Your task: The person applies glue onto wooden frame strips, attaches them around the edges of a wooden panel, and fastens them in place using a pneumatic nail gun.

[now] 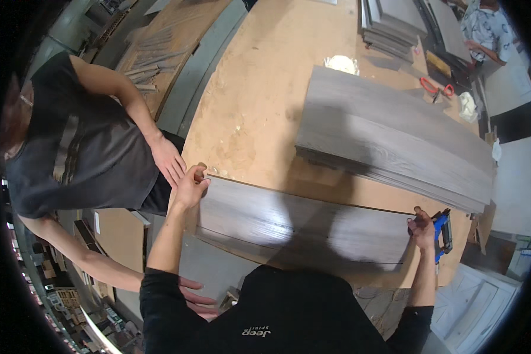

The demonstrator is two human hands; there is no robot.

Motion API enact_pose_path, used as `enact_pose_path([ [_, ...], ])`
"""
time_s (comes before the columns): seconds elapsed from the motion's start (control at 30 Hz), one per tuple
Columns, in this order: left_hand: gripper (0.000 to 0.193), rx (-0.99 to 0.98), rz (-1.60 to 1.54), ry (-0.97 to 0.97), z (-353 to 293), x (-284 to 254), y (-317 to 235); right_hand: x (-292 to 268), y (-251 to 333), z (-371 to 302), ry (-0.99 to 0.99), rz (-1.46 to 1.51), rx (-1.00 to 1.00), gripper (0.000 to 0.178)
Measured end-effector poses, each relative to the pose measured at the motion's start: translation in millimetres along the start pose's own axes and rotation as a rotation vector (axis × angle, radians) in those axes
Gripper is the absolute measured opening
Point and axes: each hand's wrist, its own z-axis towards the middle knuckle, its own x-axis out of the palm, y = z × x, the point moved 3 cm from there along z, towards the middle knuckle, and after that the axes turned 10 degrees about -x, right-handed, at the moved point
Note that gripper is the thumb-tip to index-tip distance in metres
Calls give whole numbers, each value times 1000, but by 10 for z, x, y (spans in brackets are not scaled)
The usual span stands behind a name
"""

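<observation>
A long grey wood-grain panel (pixel 304 227) lies along the near edge of the table, with a bright glare on its face and my shadow across it. At its far left corner is my left hand (pixel 190 187), fingers curled round the end. My right hand (pixel 420 230) grips the opposite end, its fingertips at the far right corner. Right beside that hand, a blue and black tool that looks like a nail gun (pixel 442 234) stands at the table's right side. How far my fingers reach under the panel is hidden.
Beyond the panel sits a stack of wider grey panels (pixel 389 135). Red-handled scissors (pixel 436 87) and more stacked boards (pixel 395 26) are farther right. A co-worker (pixel 94 141) stands at the left, one hand (pixel 170 160) close to mine. Another person (pixel 487 32) is far right.
</observation>
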Motion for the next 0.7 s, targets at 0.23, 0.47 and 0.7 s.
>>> enact_pose_path([
  [0.23, 28, 189, 94, -451, -900, 274, 532, 208, 547, -850, -147, -266, 15, 6],
  [0.47, 26, 23, -180, -498, -1412, 242, 1180, -6, 253, -1016, -88, -262, 283, 9],
  [0.7, 15, -71, -225, -335, -954, 176, 1289, -445, -354, -896, -118, -328, 157, 17],
])
